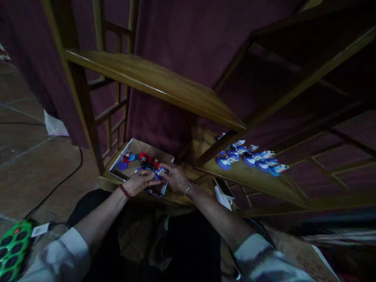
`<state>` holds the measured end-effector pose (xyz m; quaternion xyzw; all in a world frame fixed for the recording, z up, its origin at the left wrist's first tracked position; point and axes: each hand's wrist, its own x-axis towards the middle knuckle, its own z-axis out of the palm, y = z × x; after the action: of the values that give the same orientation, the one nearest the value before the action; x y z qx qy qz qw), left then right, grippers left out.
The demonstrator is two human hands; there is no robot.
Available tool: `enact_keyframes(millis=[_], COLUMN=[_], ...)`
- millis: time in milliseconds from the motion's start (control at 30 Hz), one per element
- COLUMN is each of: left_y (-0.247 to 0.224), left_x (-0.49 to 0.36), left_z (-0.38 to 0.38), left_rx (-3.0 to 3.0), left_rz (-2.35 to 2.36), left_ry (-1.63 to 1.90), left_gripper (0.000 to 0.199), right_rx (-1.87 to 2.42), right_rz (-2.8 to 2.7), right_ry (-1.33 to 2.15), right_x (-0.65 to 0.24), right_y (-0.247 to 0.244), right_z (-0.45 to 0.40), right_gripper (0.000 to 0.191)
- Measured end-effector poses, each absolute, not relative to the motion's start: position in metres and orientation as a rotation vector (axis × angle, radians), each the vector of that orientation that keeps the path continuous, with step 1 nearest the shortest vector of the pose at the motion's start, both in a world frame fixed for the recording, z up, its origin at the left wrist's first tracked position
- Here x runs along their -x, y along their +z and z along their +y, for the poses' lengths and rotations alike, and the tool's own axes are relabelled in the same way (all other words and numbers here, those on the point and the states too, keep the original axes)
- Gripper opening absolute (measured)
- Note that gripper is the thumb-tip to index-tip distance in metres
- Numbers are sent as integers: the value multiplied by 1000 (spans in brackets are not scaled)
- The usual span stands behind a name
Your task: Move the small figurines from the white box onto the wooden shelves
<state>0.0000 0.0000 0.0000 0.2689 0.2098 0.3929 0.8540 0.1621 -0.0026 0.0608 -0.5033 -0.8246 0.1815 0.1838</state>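
Purple cloth [176, 31] fills the background in dim light, above a tiled floor [29, 156] on the left. Against it stands a wooden rack [78, 94], its upper shelf [147, 76] slanting across the view. On the right, a lower shelf [252, 178] carries a close cluster of blue-based figures [261, 160], several of them already out on the wood; they seem upright on round bases, though an edge of the rack hides part of the group.

An open box [152, 148] sits at the rack's left end, just beyond the person's knees. Both hands are over its right side. The right hand [178, 178] has its fingers closed around a small figure [161, 172] with a blue base. The left hand [139, 183] curls in at the near side of that piece; whether it grips or only steadies it, I cannot tell.

By what shows, the work looks partway along: one group is out on the wood, one piece is in hand, and some red and dark figures [145, 158] lie loose in the box. The fingers cover too much for a sure count. Beside the lower shelf is a phone [225, 188] by some white paper [222, 199]. Smallest is a blue disc [122, 165] in the box's left part.
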Motion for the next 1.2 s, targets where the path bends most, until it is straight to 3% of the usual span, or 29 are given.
enact_keyframes(millis=[1200], left_y=[-7], left_x=[6], left_z=[4], left_rx=[-558], left_rz=[454], left_ry=[868], left_gripper=[14], right_rx=[1515], right_rz=[-2085], right_ry=[598], right_x=[-149], right_y=[56], right_z=[-1], right_gripper=[23])
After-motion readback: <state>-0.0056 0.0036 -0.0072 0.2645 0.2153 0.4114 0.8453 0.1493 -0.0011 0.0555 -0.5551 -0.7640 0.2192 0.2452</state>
